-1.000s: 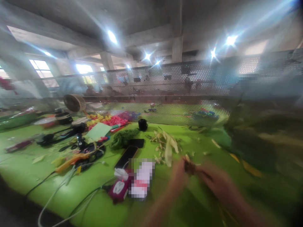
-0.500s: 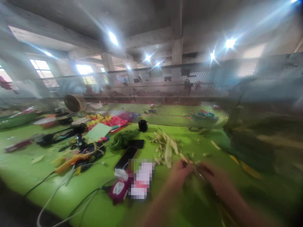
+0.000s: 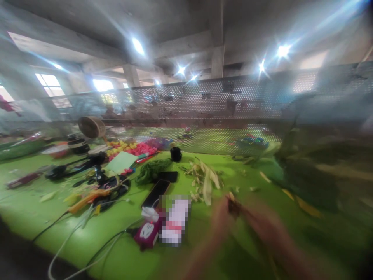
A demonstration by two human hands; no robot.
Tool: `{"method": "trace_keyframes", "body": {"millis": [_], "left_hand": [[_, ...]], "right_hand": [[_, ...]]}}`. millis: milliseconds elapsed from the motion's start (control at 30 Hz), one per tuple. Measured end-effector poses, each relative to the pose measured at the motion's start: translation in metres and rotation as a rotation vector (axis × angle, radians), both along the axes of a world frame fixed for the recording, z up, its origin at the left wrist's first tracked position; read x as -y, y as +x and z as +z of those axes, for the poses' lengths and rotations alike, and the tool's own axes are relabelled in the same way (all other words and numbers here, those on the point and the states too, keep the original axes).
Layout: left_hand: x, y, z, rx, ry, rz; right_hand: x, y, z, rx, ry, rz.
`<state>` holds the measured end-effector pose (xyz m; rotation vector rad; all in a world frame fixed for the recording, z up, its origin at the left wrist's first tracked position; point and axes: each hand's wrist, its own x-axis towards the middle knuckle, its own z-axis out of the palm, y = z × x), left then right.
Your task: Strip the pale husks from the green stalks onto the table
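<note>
My left hand point(image 3: 223, 214) is closed with its fingertips pinched on a pale yellow leaf-like piece point(image 3: 231, 196), whose tip pokes up above the fingers. My right hand point(image 3: 264, 217), smeared by motion, meets it there with closed fingers on the same piece; its lower part is hidden. Thin strips trail faintly below the right wrist. Just beyond the hands lies a loose heap of pale yellow leaf-like strips point(image 3: 207, 188) with small scraps around it. A phone with a pixelated screen point(image 3: 175, 221) rests left of my left hand.
A purple power socket point(image 3: 148, 234) with cables, a dark phone point(image 3: 156, 193), an orange glue gun point(image 3: 87, 199) and green netting-like material point(image 3: 151, 171) lie leftward on the green table point(image 3: 122, 249). A black cup point(image 3: 175, 154) stands near the perforated partition point(image 3: 186, 101). A dark bag-like bulk point(image 3: 311, 186) occupies the right.
My hands have drawn closer together, with the right fingers now up against the left. The tip of the held piece shows shorter above the fingers. The table items stay put.
</note>
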<state>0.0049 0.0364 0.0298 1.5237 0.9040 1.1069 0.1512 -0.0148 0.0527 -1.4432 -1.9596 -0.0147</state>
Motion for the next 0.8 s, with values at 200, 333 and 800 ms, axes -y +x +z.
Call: {"method": "trace_keyframes", "body": {"millis": [200,333,800], "left_hand": [[-0.003,-0.006,0.009,0.015,-0.094,-0.264],[-0.003,-0.013,0.017,0.151,-0.240,-0.464],[-0.001,0.001,0.009,0.370,-0.406,-0.178]], "right_hand": [[-0.005,0.010,0.016,-0.206,-0.164,-0.065],[-0.011,0.010,0.027,-0.409,-0.348,-0.055],[-0.006,0.002,0.017,-0.379,-0.305,-0.033]]}}
